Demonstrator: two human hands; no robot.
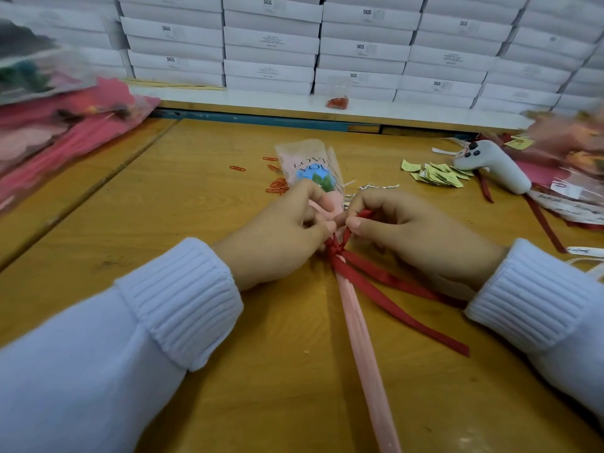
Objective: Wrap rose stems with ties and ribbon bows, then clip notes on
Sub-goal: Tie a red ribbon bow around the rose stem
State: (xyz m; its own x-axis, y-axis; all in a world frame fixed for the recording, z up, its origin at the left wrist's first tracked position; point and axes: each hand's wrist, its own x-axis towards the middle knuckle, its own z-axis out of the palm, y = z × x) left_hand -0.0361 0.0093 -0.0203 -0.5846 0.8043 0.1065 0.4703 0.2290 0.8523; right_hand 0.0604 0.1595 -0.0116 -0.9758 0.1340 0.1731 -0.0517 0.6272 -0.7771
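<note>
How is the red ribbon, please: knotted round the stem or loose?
Knotted: the red ribbon cinches the pink stem; both tails trail loose.

Even, bright light with soft shadows under the sleeves. The worktop centre is sharp. Edges bend and blur.

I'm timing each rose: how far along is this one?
Done: the red ribbon is knotted round the pink stem. In hand: the left hand holds the stem at the knot while the right hand pinches a ribbon loop, shaping the bow. Left: no note is clipped on yet; yellow notes and paper clips lie loose on the table.
</note>
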